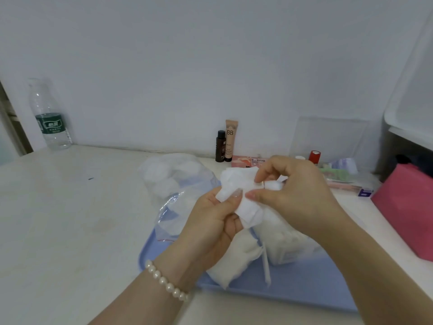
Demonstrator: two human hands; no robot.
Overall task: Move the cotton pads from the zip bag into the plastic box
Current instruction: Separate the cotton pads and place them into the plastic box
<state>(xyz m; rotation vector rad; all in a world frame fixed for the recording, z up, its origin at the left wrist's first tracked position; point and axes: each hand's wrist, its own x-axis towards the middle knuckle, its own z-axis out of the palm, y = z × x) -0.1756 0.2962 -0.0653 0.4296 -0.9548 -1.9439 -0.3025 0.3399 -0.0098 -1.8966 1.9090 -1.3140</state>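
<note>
Cotton pads (243, 195), a white bunched stack, sit between both hands above the blue tray (304, 292), which serves as the landmark. The stack's long axis runs on a slant, from its upper end toward the wall down to its lower end toward the person. The left hand (210, 221), wearing a pearl bracelet (166, 283) at the wrist, curls round the stack's lower half, thumb pressed across the front. The right hand (297, 191) has its fingers bent, the thumb and fingertips pinching the stack's upper right edge, where a small white wad shows.

On the tray, under the hands, more white cotton lies in a heap (236, 261), and beside it a clear plastic box (285, 242) already holds white pads; its edges are hard to trace. The zip bag (173, 184), clear and crumpled, lies across the tray's far left corner, spilling onto the white table (70, 219), with some pads showing inside.

Beyond the tray, against the wall, stand a small dark bottle (220, 146) and a tan BB tube (231, 140), touching or nearly so. To the right of those lie a flat pinkish box (248, 161), a red cap (314, 156) and mixed small cosmetics. A pink bag (405, 212) stands right of the tray. Far left of the tray, a clear water bottle (49, 116) with a green label stands by the wall.
</note>
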